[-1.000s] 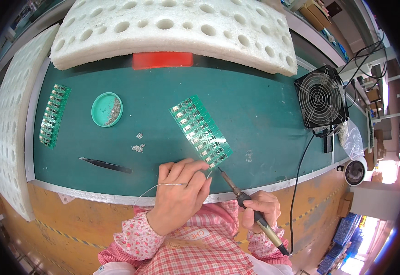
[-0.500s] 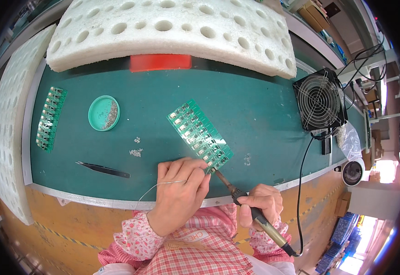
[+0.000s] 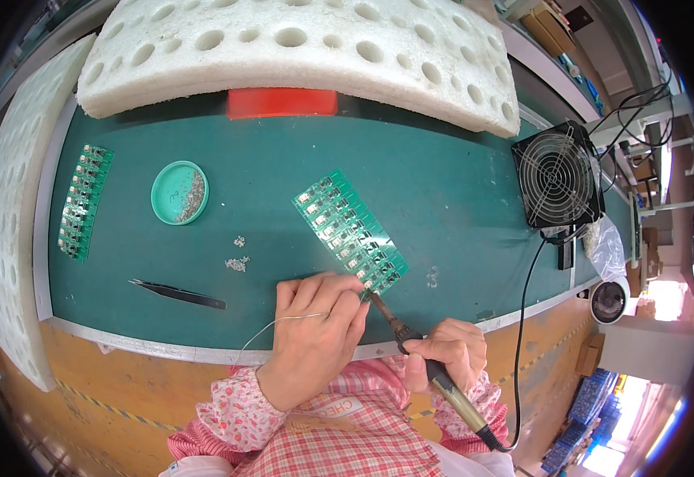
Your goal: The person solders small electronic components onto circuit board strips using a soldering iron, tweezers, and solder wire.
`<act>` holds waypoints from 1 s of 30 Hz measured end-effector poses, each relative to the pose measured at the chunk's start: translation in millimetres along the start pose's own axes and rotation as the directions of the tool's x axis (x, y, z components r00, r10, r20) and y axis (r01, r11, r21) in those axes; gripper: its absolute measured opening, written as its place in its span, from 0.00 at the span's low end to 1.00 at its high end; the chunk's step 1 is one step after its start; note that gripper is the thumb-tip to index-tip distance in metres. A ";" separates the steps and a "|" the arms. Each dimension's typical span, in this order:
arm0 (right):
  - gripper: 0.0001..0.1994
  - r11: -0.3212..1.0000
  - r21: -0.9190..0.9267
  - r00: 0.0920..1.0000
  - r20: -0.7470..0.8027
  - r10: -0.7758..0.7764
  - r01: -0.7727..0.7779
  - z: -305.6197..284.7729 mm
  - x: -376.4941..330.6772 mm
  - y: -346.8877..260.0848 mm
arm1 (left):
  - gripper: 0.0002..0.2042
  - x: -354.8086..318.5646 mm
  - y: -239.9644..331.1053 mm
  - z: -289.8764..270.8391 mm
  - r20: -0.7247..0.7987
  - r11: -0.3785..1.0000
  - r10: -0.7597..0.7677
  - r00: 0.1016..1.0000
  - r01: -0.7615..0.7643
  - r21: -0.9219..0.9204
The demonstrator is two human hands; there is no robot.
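Note:
A green circuit board panel (image 3: 351,230) lies tilted on the green mat (image 3: 442,191). My right hand (image 3: 450,354) grips a soldering iron (image 3: 410,342) whose tip touches the panel's near end. My left hand (image 3: 311,334) rests beside that end and pinches a thin solder wire (image 3: 271,327) that loops back toward me. Its fingertips are close to the iron's tip.
Black tweezers (image 3: 178,294) lie left of my left hand. A round teal dish (image 3: 179,193) with small parts and a second green panel (image 3: 83,202) sit far left. White foam trays (image 3: 299,48) line the back and left. A black fan (image 3: 557,176) stands right. Small bits (image 3: 238,262) lie loose.
The panel and both hands have shifted slightly in the picture, mostly from head movement. The iron's tip stays at the panel's near end and my left hand stays beside it.

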State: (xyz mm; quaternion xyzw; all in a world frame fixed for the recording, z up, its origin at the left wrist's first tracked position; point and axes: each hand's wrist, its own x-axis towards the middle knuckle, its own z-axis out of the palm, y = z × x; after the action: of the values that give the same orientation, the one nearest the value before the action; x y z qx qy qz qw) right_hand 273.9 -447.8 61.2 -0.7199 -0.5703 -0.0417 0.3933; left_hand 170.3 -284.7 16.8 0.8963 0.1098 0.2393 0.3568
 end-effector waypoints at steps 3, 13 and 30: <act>0.09 0.999 -0.047 1.000 0.015 -0.021 0.022 1.2 -0.3 -2.8 | 0.11 0.1 -0.1 -0.6 0.001 1.000 0.001 1.000 -0.001 0.001; 0.07 0.997 0.062 0.992 -0.110 0.055 -0.049 -2.8 -5.7 -4.5 | 0.11 -0.9 -1.7 -3.6 0.004 0.999 -0.003 1.000 0.003 -0.041; 0.05 0.852 0.366 0.864 -0.197 0.463 -0.374 1.8 -21.8 18.6 | 0.12 3.1 1.3 2.0 0.005 0.999 -0.013 1.000 0.013 0.031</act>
State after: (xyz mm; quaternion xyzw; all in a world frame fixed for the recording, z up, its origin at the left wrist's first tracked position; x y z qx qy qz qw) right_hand 281.5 -464.6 39.2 -0.7422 -0.3363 0.0369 0.5785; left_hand 174.0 -285.7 17.5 0.9016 0.1184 0.2328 0.3449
